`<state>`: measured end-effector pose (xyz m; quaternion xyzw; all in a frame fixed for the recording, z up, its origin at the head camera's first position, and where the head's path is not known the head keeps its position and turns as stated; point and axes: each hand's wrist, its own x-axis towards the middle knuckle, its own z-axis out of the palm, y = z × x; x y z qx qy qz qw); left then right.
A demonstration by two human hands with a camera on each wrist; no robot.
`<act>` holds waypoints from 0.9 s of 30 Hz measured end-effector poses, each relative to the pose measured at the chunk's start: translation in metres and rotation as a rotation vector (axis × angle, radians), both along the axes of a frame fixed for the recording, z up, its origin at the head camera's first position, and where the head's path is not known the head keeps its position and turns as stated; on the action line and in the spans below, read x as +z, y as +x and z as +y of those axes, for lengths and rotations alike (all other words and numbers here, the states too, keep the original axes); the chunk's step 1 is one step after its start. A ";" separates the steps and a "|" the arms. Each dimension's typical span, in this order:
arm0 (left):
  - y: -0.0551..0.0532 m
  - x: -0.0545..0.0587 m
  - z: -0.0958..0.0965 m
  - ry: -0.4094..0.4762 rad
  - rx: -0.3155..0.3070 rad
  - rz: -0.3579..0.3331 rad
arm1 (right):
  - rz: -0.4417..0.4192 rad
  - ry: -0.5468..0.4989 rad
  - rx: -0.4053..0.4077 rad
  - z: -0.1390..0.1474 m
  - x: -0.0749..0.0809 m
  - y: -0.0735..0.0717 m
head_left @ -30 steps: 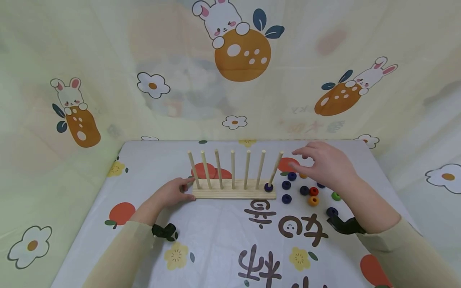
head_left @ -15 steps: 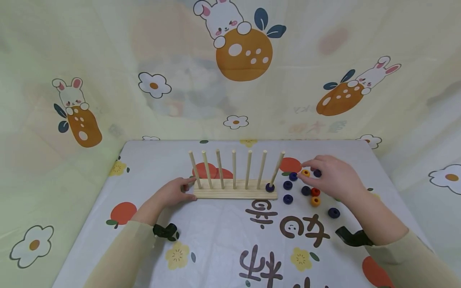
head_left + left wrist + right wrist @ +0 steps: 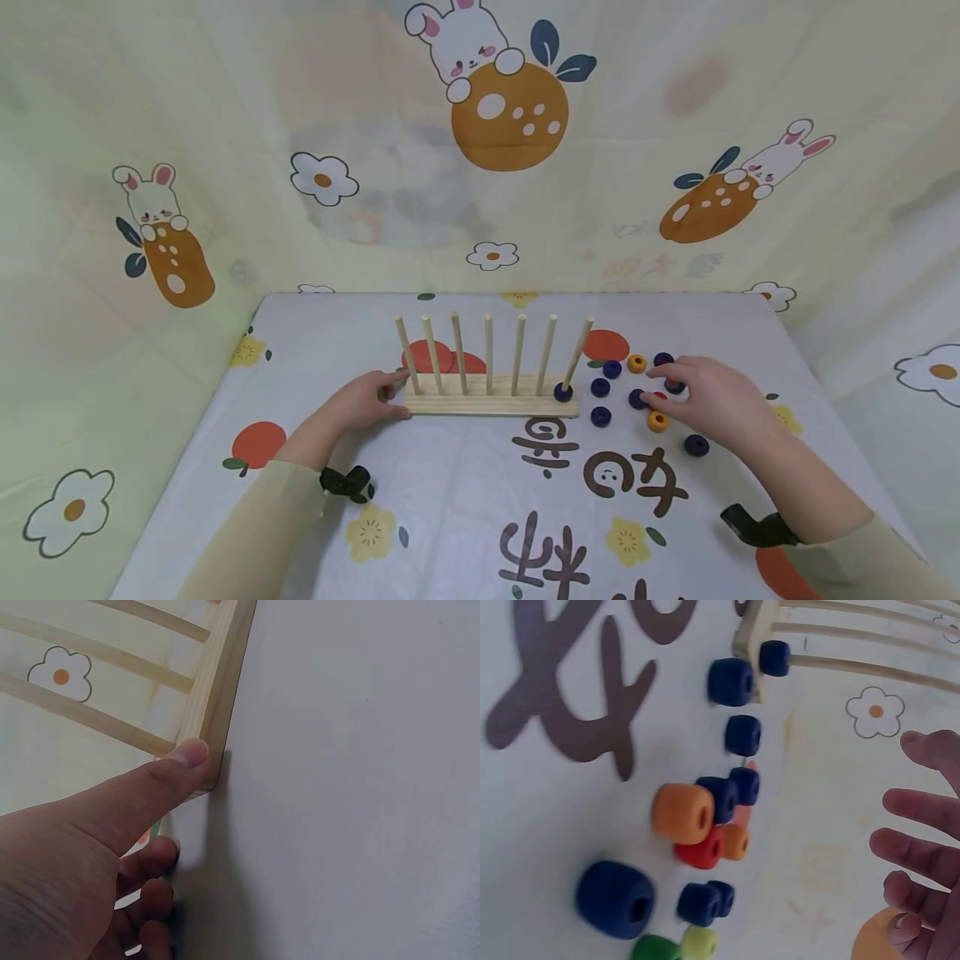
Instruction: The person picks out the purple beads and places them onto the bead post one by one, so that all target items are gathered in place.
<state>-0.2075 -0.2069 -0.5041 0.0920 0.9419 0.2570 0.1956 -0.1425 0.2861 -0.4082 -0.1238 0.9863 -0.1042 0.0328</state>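
Observation:
A wooden peg board (image 3: 491, 407) with a row of several upright pegs lies on the table. One dark blue bead (image 3: 563, 392) sits at the bottom of its rightmost peg. My left hand (image 3: 356, 404) grips the board's left end, the thumb (image 3: 191, 752) on the front corner. To the right of the board, my right hand (image 3: 708, 400) hovers over loose beads, its fingers (image 3: 915, 851) apart and holding nothing. Beneath it are a red bead (image 3: 701, 847) and an orange bead (image 3: 657, 422), with several dark blue beads (image 3: 731, 681) around them.
A second orange bead (image 3: 637, 363) lies farther back. A green bead (image 3: 656, 949) and a light green bead (image 3: 700, 943) lie at the bottom of the right wrist view. Behind the table hangs a printed cloth (image 3: 405, 208).
My right hand has come down and toward me, from beside the rightmost peg to over the bead group. The left hand keeps its hold on the board's end.

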 end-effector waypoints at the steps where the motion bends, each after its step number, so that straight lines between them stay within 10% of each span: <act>1: 0.000 0.000 0.000 0.003 0.000 0.000 | -0.010 0.001 -0.004 0.002 -0.002 0.001; 27: 0.000 0.002 -0.001 -0.009 -0.011 0.012 | -0.190 0.017 -0.118 0.058 -0.051 0.028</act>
